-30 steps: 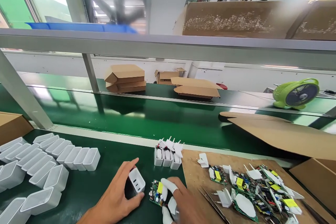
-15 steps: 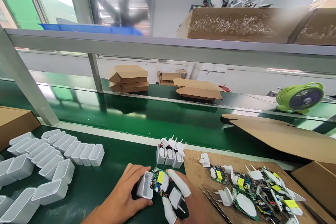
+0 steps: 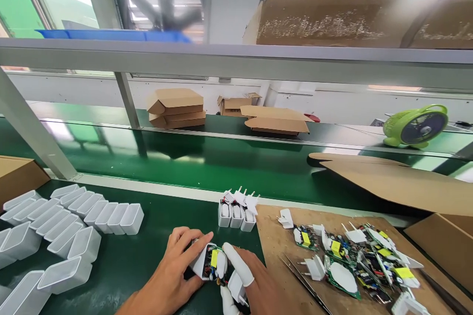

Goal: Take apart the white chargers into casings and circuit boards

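Observation:
My left hand [image 3: 173, 275] grips a white charger shell [image 3: 200, 265] at the near edge of the green mat. My right hand [image 3: 251, 280], with white finger cots on its fingertips, pinches a green circuit board [image 3: 213, 262] with a yellow part and a white plug cap [image 3: 236, 288]. The board's end sits at the mouth of the shell. Three filled shells with plug caps [image 3: 238, 210] stand just beyond my hands.
Several empty white shells [image 3: 70, 226] lie in rows at the left. A cardboard sheet [image 3: 273, 241] at the right carries a heap of circuit boards [image 3: 354, 261] and tweezers [image 3: 301, 283]. Beyond runs a green conveyor [image 3: 229, 165] with cardboard boxes [image 3: 177, 107] and a green fan [image 3: 417, 128].
My left hand lifted the shell and turned its open end toward the board. My right hand brought the board and plug cap up to the shell's mouth.

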`<state>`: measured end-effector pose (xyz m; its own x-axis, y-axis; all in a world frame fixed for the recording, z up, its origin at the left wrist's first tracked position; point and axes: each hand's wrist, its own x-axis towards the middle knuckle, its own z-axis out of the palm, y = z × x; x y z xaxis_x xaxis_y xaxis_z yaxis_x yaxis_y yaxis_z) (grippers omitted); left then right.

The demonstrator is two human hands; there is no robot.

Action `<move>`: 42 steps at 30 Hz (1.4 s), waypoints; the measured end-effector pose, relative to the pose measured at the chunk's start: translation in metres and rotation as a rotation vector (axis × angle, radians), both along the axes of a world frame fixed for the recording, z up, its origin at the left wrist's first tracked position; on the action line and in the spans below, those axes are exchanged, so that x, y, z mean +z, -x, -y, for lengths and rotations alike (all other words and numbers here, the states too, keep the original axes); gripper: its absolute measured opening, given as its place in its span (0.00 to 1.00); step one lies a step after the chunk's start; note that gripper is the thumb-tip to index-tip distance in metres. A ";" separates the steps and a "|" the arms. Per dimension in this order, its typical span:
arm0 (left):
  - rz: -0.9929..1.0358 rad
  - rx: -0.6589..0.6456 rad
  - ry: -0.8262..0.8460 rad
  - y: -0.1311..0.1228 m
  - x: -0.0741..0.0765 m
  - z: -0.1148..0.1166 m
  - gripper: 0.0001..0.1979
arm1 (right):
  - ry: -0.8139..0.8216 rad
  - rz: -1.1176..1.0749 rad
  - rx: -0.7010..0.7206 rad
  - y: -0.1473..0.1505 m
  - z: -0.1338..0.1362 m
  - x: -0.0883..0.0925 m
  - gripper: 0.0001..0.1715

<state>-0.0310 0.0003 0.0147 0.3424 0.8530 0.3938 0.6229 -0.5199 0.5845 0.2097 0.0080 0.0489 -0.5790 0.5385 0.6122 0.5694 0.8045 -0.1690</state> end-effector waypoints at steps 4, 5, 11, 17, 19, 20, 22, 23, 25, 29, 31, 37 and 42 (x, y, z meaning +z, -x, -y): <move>-0.029 0.015 -0.038 -0.001 0.000 0.001 0.42 | -0.018 -0.002 0.019 0.002 0.002 0.001 0.43; -0.033 0.018 -0.048 -0.001 0.000 0.001 0.41 | -0.024 -0.004 0.012 0.002 0.002 0.001 0.41; -0.050 0.029 -0.073 -0.001 0.000 0.003 0.40 | -0.051 0.012 -0.041 0.005 0.006 0.010 0.36; -0.068 0.031 -0.089 -0.002 0.002 0.004 0.38 | -0.077 0.026 -0.056 0.007 0.007 0.014 0.34; -0.076 0.029 -0.082 -0.002 0.002 0.005 0.39 | -0.085 0.023 -0.063 0.007 0.008 0.015 0.33; -0.080 0.028 -0.077 -0.002 0.002 0.005 0.39 | -0.082 0.023 -0.065 0.007 0.008 0.016 0.32; -0.082 0.024 -0.067 -0.002 0.002 0.006 0.39 | -0.075 0.021 -0.071 0.007 0.008 0.015 0.30; -0.080 0.022 -0.064 -0.002 0.002 0.007 0.39 | -0.072 0.020 -0.070 0.007 0.009 0.014 0.30; -0.072 0.018 -0.056 -0.003 0.002 0.007 0.40 | -0.069 0.023 -0.060 0.006 0.009 0.013 0.30; -0.050 0.016 -0.029 -0.005 0.001 0.007 0.41 | -0.059 0.047 -0.044 0.006 0.009 0.014 0.34; -0.036 0.021 -0.021 -0.005 0.000 0.007 0.40 | -0.041 0.053 -0.052 0.006 0.010 0.018 0.35; -0.009 0.025 -0.032 -0.006 0.000 0.008 0.38 | 0.017 0.062 -0.058 0.007 0.013 0.024 0.35; 0.002 0.028 -0.019 -0.005 -0.001 0.009 0.38 | 0.068 0.037 -0.078 0.005 0.014 0.014 0.34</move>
